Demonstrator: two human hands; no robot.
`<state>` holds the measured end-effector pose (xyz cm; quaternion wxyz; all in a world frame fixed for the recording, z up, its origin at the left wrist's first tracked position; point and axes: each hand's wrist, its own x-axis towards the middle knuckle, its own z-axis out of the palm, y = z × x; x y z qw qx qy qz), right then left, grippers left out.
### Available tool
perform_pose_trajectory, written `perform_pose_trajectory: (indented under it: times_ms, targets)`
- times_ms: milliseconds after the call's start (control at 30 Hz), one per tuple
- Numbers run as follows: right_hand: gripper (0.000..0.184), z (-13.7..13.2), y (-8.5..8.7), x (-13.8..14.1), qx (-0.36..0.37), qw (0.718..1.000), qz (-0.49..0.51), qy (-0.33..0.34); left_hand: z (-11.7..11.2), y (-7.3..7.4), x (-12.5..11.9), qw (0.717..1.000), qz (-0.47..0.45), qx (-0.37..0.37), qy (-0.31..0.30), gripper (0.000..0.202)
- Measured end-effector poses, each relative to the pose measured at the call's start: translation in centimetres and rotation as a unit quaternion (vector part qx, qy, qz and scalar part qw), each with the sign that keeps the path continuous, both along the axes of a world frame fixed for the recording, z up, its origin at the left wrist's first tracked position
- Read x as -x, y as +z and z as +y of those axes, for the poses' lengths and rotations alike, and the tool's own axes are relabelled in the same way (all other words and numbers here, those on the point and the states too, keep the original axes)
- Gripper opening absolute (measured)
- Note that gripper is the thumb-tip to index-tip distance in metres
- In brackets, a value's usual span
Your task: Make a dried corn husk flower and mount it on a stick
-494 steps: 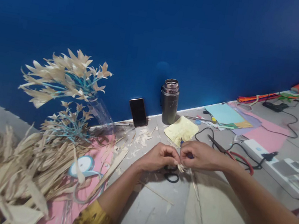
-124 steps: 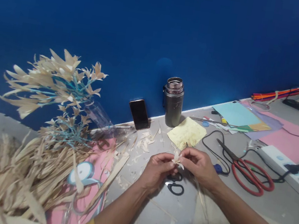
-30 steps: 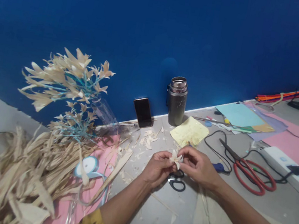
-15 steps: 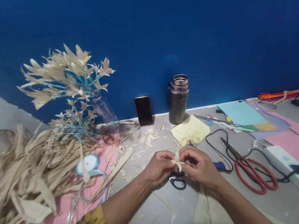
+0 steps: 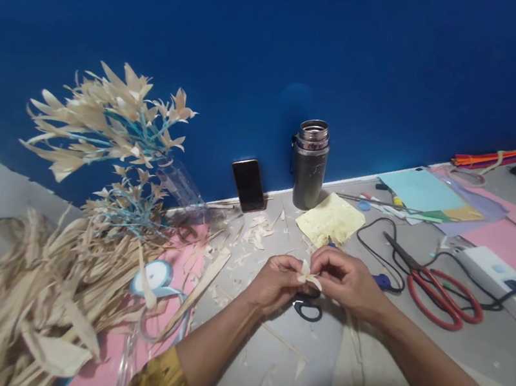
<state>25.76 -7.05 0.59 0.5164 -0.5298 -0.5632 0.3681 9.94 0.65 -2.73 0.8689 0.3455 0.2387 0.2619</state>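
Between my two hands is a small cream flower (image 5: 307, 276) with pointed petals, which look like dried husk. My left hand (image 5: 277, 282) pinches it from the left, thumb and fingers closed at its base. From the right, the closed fingertips of my right hand (image 5: 342, 279) meet its petals; whether they grip or only touch is hard to see. Just under the flower lie black-handled scissors (image 5: 308, 310), their blades hidden by my hands. Beyond my right hand is a yellow paper (image 5: 331, 220) with brownish smears.
Husk flowers on blue stems (image 5: 117, 118) lean in a clear bottle at left, above piled dried husks (image 5: 40, 295). A phone (image 5: 248, 185) and open flask (image 5: 309, 168) stand by the wall. Red-handled scissors (image 5: 442, 297), cords and a power strip (image 5: 495, 273) lie at right.
The flower has turned slightly between my fingers, and its petals show at a different angle. My hands stay nearly in place. The whole view has shifted a little.
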Motion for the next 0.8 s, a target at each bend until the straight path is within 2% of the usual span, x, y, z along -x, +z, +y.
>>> perform_pose_trajectory:
  times_ms: [200, 467, 600, 800]
  targets:
    - [0.008, -0.3, 0.4, -1.0, 0.001, 0.999, -0.024, 0.02, 0.0, -0.5, -0.1, 1.0, -0.012, 0.014, -0.003, 0.038]
    - [0.012, -0.2, 0.8, -1.1, -0.011, 0.998, -0.057, 0.011, -0.2, -0.6, 0.0, 1.0, 0.005, -0.006, -0.019, 0.04]
    - [0.014, -0.1, 0.6, -0.8, 0.008, 0.999, -0.046, -0.012, -0.2, -0.5, -0.1, 1.0, 0.018, -0.008, -0.01, 0.038]
    - [0.013, -0.2, 0.4, -0.7, 0.019, 1.0, -0.021, -0.011, -0.3, -0.4, -0.3, 1.0, -0.004, -0.003, 0.003, 0.04]
